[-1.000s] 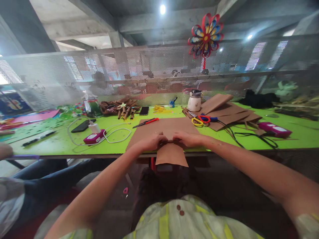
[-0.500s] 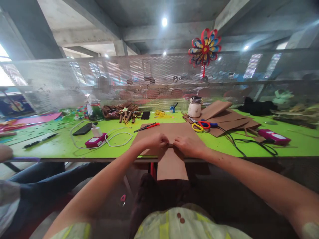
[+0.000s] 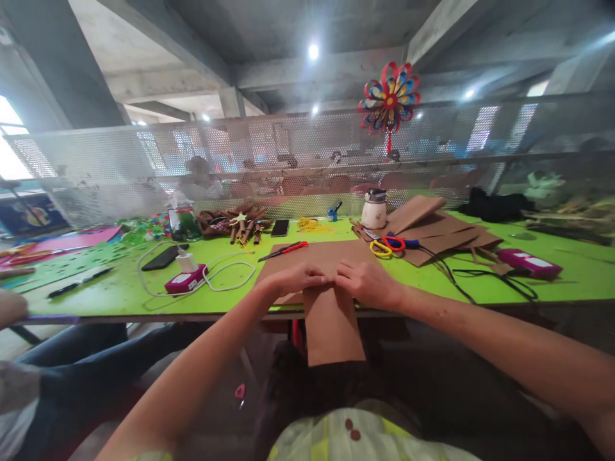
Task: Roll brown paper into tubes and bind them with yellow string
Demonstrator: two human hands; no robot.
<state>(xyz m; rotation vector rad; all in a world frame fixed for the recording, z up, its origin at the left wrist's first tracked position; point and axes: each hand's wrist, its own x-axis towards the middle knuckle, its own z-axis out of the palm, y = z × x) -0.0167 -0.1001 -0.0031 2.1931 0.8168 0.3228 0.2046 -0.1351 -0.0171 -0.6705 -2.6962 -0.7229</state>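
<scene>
A strip of brown kraft paper (image 3: 335,330) hangs over the table's front edge toward my lap. Its far end is pinched between the fingers of my left hand (image 3: 303,278) and my right hand (image 3: 368,282), whose fingertips nearly meet there. Both hands are closed on that end, and the fingers hide most of the edge they grip. Beneath them a larger sheet of brown paper (image 3: 331,253) lies flat on the table. A red and black utility knife (image 3: 283,251) rests on that sheet, beyond my left hand.
Scissors with yellow and red handles (image 3: 387,244) lie beyond my right hand, beside stacked brown paper (image 3: 444,234) and a flask (image 3: 375,208). Purple power blocks (image 3: 186,280) with cables flank the work area on the green table (image 3: 129,291). Another person's leg (image 3: 100,358) is at left.
My fingertips have drawn closer together on the far end of the strip. The strip's near end hangs slightly lower in view, and the camera has tilted a little.
</scene>
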